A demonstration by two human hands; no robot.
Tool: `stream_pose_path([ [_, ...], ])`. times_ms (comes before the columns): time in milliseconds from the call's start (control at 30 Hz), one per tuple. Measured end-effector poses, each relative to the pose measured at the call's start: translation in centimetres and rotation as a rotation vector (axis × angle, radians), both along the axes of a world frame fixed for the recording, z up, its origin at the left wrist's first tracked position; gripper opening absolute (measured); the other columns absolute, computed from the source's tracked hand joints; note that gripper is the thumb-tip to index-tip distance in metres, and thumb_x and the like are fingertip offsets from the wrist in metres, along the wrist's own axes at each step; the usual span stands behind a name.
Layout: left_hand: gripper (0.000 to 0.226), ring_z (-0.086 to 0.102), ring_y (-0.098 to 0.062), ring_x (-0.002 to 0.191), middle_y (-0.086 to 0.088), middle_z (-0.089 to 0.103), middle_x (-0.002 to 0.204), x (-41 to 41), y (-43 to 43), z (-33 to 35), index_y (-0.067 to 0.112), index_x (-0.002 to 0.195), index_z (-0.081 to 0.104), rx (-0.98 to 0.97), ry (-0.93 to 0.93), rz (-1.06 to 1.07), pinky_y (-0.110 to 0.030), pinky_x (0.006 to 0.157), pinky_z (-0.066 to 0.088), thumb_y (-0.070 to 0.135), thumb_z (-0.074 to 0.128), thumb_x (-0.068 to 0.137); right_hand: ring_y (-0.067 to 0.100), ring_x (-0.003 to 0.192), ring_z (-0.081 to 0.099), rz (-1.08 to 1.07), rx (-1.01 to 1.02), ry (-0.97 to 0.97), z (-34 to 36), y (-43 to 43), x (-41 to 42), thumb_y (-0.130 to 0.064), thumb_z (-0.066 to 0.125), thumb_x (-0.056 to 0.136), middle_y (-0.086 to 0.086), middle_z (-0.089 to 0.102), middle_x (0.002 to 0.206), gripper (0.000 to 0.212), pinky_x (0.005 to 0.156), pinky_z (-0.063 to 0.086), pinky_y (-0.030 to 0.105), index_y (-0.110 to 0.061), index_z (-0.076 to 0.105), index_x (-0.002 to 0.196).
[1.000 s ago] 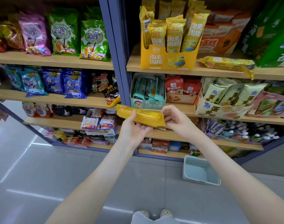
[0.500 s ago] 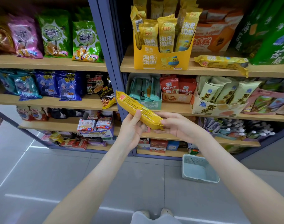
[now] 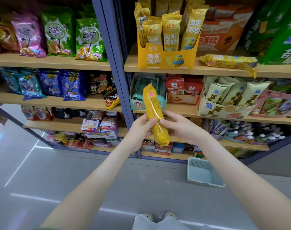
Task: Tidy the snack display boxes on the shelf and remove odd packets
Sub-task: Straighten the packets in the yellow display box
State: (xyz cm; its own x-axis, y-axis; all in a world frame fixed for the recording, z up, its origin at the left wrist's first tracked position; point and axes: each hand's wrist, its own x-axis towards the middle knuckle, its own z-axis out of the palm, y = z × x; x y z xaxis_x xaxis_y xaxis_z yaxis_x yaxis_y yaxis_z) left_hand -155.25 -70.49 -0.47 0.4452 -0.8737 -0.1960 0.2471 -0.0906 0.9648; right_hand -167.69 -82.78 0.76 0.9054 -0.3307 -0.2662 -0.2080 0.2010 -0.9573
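A long yellow packet [image 3: 155,117] is held up in the air in front of the shelves, almost standing, with its top end in front of the green box [image 3: 136,103] on the middle shelf [image 3: 182,110]. It is pinched round its middle by the left hand [image 3: 138,130] from one side and by the right hand [image 3: 181,128] from the other, so the two hands are close together with only the packet between them. The wrapper looks shiny and slippery, so the packet could be dropped if one hand is let go too soon. It would likely land on the floor [image 3: 75,180] and not in the pale basket [image 3: 206,175], which is set off to the right. The food inside could be cracked if it is squeezed too hard. If it is pushed into the full yellow box [image 3: 166,58] on the top shelf [image 3: 199,70], the standing packets there could be bent or tipped out. It may not belong there at all, for a loose packet [image 3: 227,61] much like it is seen lying flat just beside that box. The small words on the held packet cannot be read, so its right home cannot be told. The fingers behind it are hidden. The tops of the packets in the yellow box are cut off by the edge of the view, and the low shelves are too blurry to be made out.
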Motion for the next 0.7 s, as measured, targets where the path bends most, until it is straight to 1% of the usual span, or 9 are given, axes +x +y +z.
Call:
stream_pose_path([
  [67, 0.031, 0.067, -0.018, 0.106, -0.002, 0.068, 0.118, -0.2, -0.1, 0.3, 0.015, 0.130, 0.055, 0.013, -0.036, -0.040, -0.041, 0.094, 0.054, 0.019, 0.048, 0.100, 0.024, 0.111, 0.065, 0.015, 0.031, -0.017, -0.3, 0.0, 0.0, -0.026, 0.062, 0.087, 0.003, 0.067, 0.120, 0.046, 0.094, 0.052, 0.044, -0.027, 0.053, 0.132],
  [167, 0.032, 0.066, -0.018, 0.109, 0.000, 0.069, 0.117, -0.4, 0.1, 0.8, 0.016, 0.132, 0.054, 0.017, -0.051, -0.096, -0.040, 0.096, 0.053, 0.021, 0.045, 0.102, 0.023, 0.110, 0.065, 0.007, 0.089, -0.036, -0.5, -0.3, -0.4, -0.019, 0.058, 0.091, 0.003, 0.069, 0.118, 0.038, 0.089, 0.053, 0.040, -0.027, 0.056, 0.129],
  [333, 0.036, 0.064, -0.022, 0.112, -0.005, 0.068, 0.120, -0.4, 0.1, 0.7, 0.012, 0.138, 0.050, 0.046, -0.049, -0.130, -0.042, 0.099, 0.051, 0.021, 0.040, 0.105, 0.021, 0.106, 0.067, 0.028, 0.150, -0.042, -0.5, -0.7, -1.1, -0.019, 0.059, 0.088, 0.003, 0.069, 0.118, 0.043, 0.081, 0.055, 0.034, -0.027, 0.055, 0.130],
  [467, 0.033, 0.068, -0.012, 0.102, 0.003, 0.070, 0.113, -0.9, -0.5, 1.8, 0.016, 0.133, 0.056, 0.084, -0.182, -0.060, -0.031, 0.089, 0.056, 0.023, 0.045, 0.103, 0.025, 0.109, 0.066, 0.002, 0.108, -0.042, -0.3, -1.3, -1.0, -0.021, 0.063, 0.085, 0.005, 0.067, 0.121, 0.051, 0.085, 0.054, 0.039, -0.022, 0.051, 0.135],
  [500, 0.033, 0.068, -0.010, 0.101, 0.004, 0.070, 0.112, -1.0, -0.8, 2.2, 0.018, 0.133, 0.056, 0.095, -0.231, -0.033, -0.031, 0.088, 0.056, 0.027, 0.047, 0.102, 0.026, 0.109, 0.066, -0.028, 0.103, -0.049, -0.1, -1.4, -1.0, -0.020, 0.064, 0.084, 0.006, 0.067, 0.122, 0.054, 0.085, 0.054, 0.040, -0.020, 0.049, 0.136],
  [567, 0.038, 0.066, -0.010, 0.103, 0.006, 0.068, 0.115, -1.2, -1.6, 3.3, 0.022, 0.133, 0.054, 0.121, -0.369, 0.018, -0.035, 0.092, 0.055, 0.038, 0.053, 0.098, 0.021, 0.108, 0.066, -0.085, 0.007, -0.061, 0.5, -1.7, -0.8, -0.015, 0.066, 0.087, 0.004, 0.064, 0.125, 0.055, 0.086, 0.055, 0.037, -0.020, 0.046, 0.138],
  [600, 0.042, 0.064, -0.010, 0.104, 0.007, 0.066, 0.116, -1.2, -2.0, 3.8, 0.024, 0.132, 0.051, 0.133, -0.430, 0.051, -0.032, 0.092, 0.054, 0.043, 0.057, 0.095, 0.017, 0.107, 0.066, -0.106, -0.112, -0.053, 1.0, -1.8, -0.6, -0.015, 0.067, 0.089, 0.002, 0.062, 0.126, 0.056, 0.087, 0.055, 0.035, -0.022, 0.045, 0.139],
  [633, 0.044, 0.063, -0.007, 0.103, 0.008, 0.065, 0.114, -1.3, -2.4, 4.4, 0.025, 0.129, 0.046, 0.135, -0.471, 0.092, -0.026, 0.087, 0.054, 0.044, 0.060, 0.092, 0.015, 0.104, 0.065, -0.123, -0.260, -0.037, 1.6, -1.9, -0.3, -0.017, 0.068, 0.088, 0.000, 0.061, 0.124, 0.057, 0.087, 0.054, 0.031, -0.023, 0.044, 0.140],
  [700, 0.042, 0.063, 0.000, 0.092, 0.010, 0.065, 0.106, -1.1, -3.4, 5.6, 0.022, 0.120, 0.040, 0.103, -0.481, 0.155, -0.011, 0.068, 0.050, 0.040, 0.064, 0.091, 0.013, 0.103, 0.062, -0.139, -0.490, -0.020, 2.6, -2.4, 0.1, -0.021, 0.072, 0.085, -0.006, 0.057, 0.122, 0.061, 0.087, 0.053, 0.030, -0.026, 0.044, 0.139],
])
